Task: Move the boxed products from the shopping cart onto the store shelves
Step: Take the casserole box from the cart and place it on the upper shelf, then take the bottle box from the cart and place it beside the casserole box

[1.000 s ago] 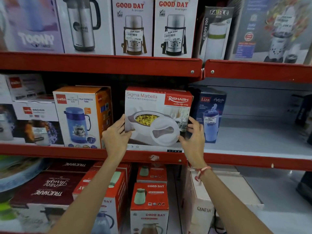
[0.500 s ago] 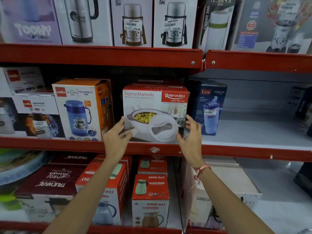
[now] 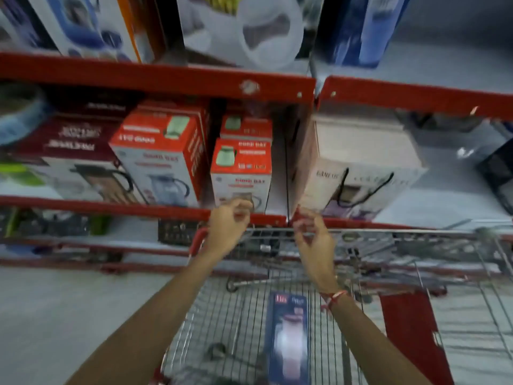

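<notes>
The white and red casserole box (image 3: pixel 244 31) stands on the red-edged middle shelf (image 3: pixel 166 79) at the top of the view, between an orange jug box (image 3: pixel 111 26) and a dark blue bottle box (image 3: pixel 358 31). Both hands hang empty in mid-air over the far rim of the wire shopping cart (image 3: pixel 416 234). My left hand (image 3: pixel 227 229) has loosely curled fingers; my right hand (image 3: pixel 313 237) is the same. A dark blue bottle box (image 3: pixel 288 337) lies flat on the cart's floor, below and between my forearms. The picture is blurred by motion.
The lower shelf (image 3: pixel 83 204) holds red Good Day kettle boxes (image 3: pixel 241 168), a maroon box (image 3: pixel 63 145) and a white box with black cord handles (image 3: pixel 358 162). A red panel (image 3: pixel 405 329) sits in the cart at the right. Grey floor (image 3: pixel 55 315) lies at the left.
Both hands have let go of the casserole box, which stays on the middle shelf, and have dropped towards the cart. The view has tilted sharply downward, bringing the cart into sight.
</notes>
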`<state>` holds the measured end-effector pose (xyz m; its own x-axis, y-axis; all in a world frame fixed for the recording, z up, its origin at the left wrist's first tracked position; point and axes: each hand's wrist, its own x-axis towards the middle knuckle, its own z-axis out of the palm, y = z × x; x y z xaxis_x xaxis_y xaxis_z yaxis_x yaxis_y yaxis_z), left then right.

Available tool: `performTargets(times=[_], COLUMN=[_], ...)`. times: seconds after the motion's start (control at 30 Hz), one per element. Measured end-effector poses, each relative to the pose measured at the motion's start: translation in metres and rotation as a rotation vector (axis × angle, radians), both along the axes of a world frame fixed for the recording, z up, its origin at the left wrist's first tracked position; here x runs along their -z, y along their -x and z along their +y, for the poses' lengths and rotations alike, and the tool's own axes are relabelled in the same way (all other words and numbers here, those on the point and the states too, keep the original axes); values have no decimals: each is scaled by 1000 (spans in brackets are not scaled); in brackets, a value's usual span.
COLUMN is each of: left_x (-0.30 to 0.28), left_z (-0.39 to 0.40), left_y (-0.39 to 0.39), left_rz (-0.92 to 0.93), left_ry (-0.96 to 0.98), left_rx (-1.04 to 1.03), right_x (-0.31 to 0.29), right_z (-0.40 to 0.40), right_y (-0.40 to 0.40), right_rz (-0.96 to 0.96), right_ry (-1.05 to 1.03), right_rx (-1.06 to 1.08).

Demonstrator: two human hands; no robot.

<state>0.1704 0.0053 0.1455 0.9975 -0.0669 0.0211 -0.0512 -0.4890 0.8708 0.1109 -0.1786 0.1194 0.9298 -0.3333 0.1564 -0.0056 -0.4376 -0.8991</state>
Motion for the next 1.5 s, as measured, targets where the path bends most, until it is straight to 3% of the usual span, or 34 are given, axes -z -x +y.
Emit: performTargets(times=[0.33, 0.47, 0.57, 0.67, 0.83, 1.13, 1.5], left_x=[215, 275, 300, 301, 241, 89, 13], left_z=[-52, -73, -84, -86, -64, -18, -16], left_y=[121, 144, 159, 164, 155, 164, 156], left_rz=[750, 963, 1108, 1140, 886, 624, 424], left_ry=[-152, -131, -59, 6, -39, 281, 370], left_rx=[-20, 42, 199, 162, 104, 36, 7], right_x=[200, 239, 252, 251, 192, 42, -24], right_z=[-57, -64, -52, -40, -36, -38, -44], right_y=[104, 116, 123, 123, 120, 136, 127], right_rz=[1024, 1204, 1175, 1136, 1036, 791, 553], right_ry=[-307, -446, -651, -670, -619, -589, -368], right_rx=[113, 149, 88, 173, 138, -130, -175])
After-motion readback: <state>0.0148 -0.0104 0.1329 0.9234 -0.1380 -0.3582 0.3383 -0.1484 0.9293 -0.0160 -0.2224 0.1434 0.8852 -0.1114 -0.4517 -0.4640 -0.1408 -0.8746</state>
